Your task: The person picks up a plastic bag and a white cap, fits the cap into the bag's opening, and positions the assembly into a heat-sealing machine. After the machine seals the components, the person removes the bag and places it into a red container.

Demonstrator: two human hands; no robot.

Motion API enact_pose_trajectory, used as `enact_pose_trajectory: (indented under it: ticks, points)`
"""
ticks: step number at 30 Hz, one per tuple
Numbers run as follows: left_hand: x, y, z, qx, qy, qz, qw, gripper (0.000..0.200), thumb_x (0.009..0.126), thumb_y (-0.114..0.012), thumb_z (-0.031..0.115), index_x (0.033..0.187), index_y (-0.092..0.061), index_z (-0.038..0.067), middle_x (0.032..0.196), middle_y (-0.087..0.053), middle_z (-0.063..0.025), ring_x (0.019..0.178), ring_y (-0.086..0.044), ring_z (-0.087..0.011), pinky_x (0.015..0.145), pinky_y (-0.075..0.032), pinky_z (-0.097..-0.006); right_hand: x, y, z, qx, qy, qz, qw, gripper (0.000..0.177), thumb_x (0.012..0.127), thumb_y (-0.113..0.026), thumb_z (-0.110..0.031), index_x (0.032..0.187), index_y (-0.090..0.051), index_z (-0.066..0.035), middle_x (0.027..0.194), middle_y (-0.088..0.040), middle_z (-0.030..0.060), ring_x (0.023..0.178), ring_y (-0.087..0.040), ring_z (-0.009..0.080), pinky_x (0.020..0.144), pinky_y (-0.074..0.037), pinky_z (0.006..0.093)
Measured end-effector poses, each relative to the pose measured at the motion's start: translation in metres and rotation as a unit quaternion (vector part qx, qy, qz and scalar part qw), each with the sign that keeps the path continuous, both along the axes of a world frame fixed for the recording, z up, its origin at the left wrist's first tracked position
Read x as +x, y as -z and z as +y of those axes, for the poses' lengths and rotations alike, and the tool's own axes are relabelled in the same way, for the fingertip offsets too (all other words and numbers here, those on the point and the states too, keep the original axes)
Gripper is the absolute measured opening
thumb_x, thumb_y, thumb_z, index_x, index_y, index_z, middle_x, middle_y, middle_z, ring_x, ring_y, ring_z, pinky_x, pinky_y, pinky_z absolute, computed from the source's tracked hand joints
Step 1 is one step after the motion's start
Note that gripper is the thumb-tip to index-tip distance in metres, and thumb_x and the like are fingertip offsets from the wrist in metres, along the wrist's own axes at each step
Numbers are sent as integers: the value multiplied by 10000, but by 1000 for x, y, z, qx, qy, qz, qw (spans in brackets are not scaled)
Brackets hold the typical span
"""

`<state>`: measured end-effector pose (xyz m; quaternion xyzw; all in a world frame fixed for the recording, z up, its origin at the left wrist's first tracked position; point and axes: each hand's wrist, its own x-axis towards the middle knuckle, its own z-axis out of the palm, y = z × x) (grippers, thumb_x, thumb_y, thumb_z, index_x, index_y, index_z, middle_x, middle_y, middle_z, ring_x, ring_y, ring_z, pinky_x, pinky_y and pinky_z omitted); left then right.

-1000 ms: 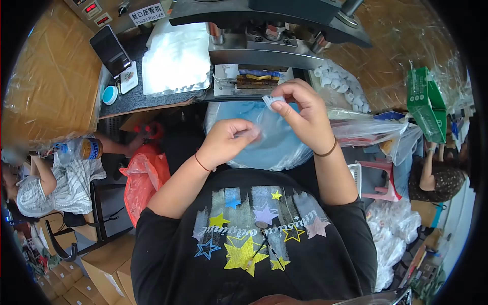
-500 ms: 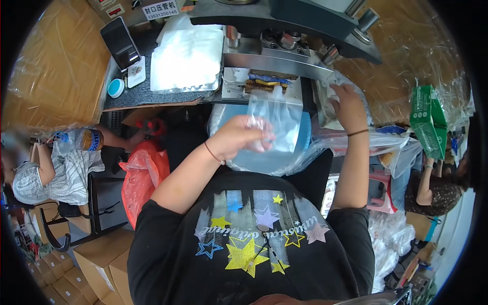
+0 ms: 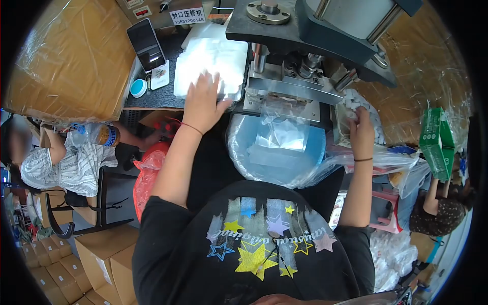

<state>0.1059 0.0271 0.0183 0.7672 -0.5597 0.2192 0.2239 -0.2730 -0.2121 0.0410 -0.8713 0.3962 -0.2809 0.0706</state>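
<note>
My left hand (image 3: 203,104) is spread, its blurred fingertips over a stack of shiny translucent pouches (image 3: 208,63) on the dark bench. At the right of the press (image 3: 297,84), my right hand (image 3: 362,134) reaches to a tray of small white plastic pieces (image 3: 373,114); its thumb and fingers close around one of them. A clear pouch (image 3: 282,133) sits at the press's lower plate and hangs over its front edge. Under it is a round blue tub (image 3: 239,152) lined with clear plastic.
A phone (image 3: 146,46) leans beside a small white case (image 3: 160,74) and a teal-lidded jar (image 3: 138,88). Large wrapped cartons (image 3: 66,56) flank the bench. A red plastic bag (image 3: 152,168) hangs at the left. Other people (image 3: 66,162) sit at both sides; a green box (image 3: 435,145) is at the right.
My left hand has let go of the clear pouch at the press and moved left to the pouch stack. My right hand stays at the tray of white pieces. The view has shifted.
</note>
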Motion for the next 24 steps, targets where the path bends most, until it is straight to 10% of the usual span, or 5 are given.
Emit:
enact_pose_trajectory:
  ticks: [4,9,16,24]
  points:
    - [-8,13,30,62,92,77,991,266,963,-622,177,1187,-675,42,1219,-667,-208,1120,-631,-390,961,-500,-410,10,-22,27,-19,-25,-51,998,268,957,-635,-131,1205,-619,-33,1049,-666,184,917,-652,375,803,-516,433]
    - [-41,7,33,-28,154,547,822,148,946,-676,123,1001,-729,-4,855,-737,-22,742,-620,-52,687,-499,-248,59,-19,80,42,-235,-59,969,146,925,-660,-119,1035,-659,-24,981,-684,174,912,-664,373,819,-535,442]
    - [-102,1,14,130,198,577,782,234,948,-698,225,1004,-748,4,865,-748,-40,733,-638,-83,701,-516,-261,101,-63,106,193,-264,-206,922,120,913,-709,-125,965,-700,-17,860,-698,116,718,-653,218,673,-518,308]
    - [-140,0,8,219,301,811,451,304,1016,-626,249,1161,-670,-15,1029,-737,-125,844,-715,-184,795,-569,-297,65,-70,79,191,-350,-3,917,141,966,-605,-142,1028,-641,-20,976,-680,140,916,-644,342,846,-500,435]
